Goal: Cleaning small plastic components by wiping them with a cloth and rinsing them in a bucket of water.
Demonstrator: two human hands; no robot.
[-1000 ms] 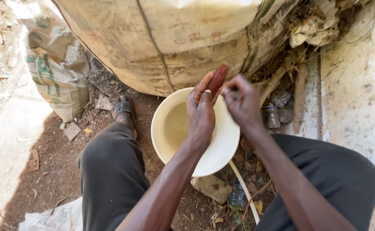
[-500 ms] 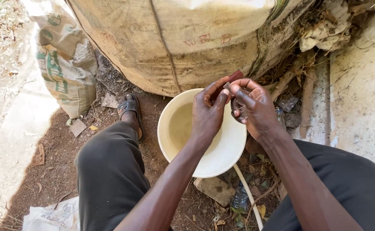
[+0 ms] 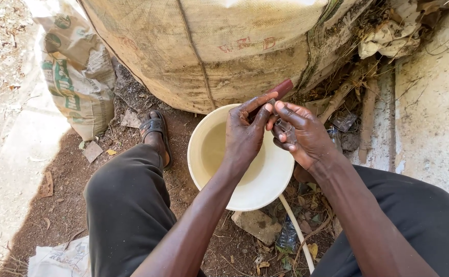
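My left hand (image 3: 245, 134) is closed around a reddish-brown stick-like piece (image 3: 281, 88) whose tip juts up and to the right past my fingers. My right hand (image 3: 301, 134) is right beside it, its fingers curled around a small clear object (image 3: 285, 128) that I cannot identify. The fingertips of both hands meet. Both hands hover over a cream plastic bucket (image 3: 204, 154) holding murky water, which stands on the dirt between my knees.
A big bulging burlap sack (image 3: 209, 46) fills the space behind the bucket. A smaller printed sack (image 3: 76, 77) leans at the left. My sandalled foot (image 3: 155, 131) is next to the bucket. Sticks, debris and a pale wall (image 3: 429, 102) lie at the right.
My hands have stayed together over the bucket and shifted slightly. The reddish piece now sticks out further up and right of my left hand.
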